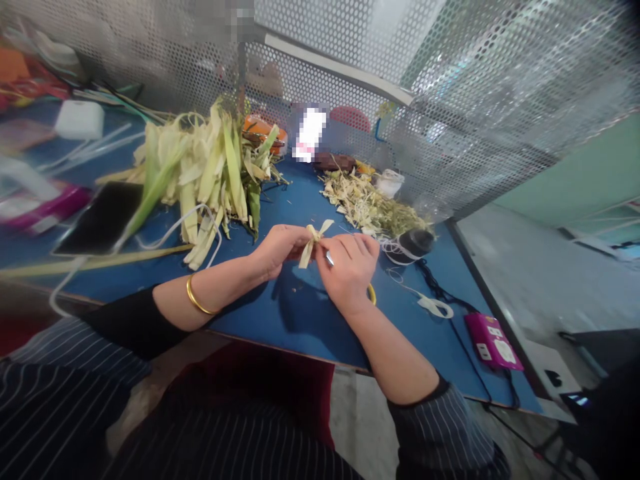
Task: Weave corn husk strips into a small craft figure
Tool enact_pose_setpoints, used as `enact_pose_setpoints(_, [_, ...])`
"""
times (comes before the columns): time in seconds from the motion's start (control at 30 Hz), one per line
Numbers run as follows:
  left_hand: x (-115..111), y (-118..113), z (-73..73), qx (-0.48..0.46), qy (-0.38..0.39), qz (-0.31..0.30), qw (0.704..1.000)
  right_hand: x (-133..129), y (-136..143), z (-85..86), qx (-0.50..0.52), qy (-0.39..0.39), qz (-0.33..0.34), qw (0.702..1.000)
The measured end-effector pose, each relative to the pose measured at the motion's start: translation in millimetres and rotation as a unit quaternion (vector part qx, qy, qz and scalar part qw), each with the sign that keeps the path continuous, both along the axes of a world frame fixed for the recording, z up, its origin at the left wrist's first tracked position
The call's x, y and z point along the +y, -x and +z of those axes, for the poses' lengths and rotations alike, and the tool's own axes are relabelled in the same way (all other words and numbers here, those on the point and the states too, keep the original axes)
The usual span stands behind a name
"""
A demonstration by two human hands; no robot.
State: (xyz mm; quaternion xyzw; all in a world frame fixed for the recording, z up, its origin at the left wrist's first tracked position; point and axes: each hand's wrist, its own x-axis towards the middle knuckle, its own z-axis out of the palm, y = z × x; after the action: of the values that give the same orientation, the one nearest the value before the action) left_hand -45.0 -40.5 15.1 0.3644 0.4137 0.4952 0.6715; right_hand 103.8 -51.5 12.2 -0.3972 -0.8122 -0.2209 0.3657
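Observation:
A pale knotted strip of corn husk (314, 235), with short ends sticking out like a bow, is held between my two hands over the blue table. My left hand (281, 252) pinches it from the left, fingers closed. From the right, my right hand (351, 268) has its fingers closed at the knot. A shiny metal piece (329, 258) shows at the right fingers, and a yellow loop (372, 294) peeks out behind that wrist; whether they are one tool, such as scissors, I cannot tell. The fingertips partly hide the husk.
A large pile of corn husks (200, 167) lies at the back left, beside a dark tablet (100, 219) with a white cable. Husk scraps (367, 200), a black thread spool (417, 244) and a magenta packet (494, 342) are on the right. A perforated metal screen (340, 80) stands behind.

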Motion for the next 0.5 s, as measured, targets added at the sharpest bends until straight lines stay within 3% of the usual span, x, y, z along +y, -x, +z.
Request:
enact_pose_setpoints(0.33, [1.3,1.9,0.4,0.003,-0.032,-0.019,0.999,-0.4,0.2,0.3,-0.036,-0.017,0.006,0.999])
enact_pose_setpoints(0.5, [3.8,1.8,-4.0,0.006,-0.041,0.006,0.999,0.7,2.8,-0.7,-0.124,-0.015,0.096,0.988])
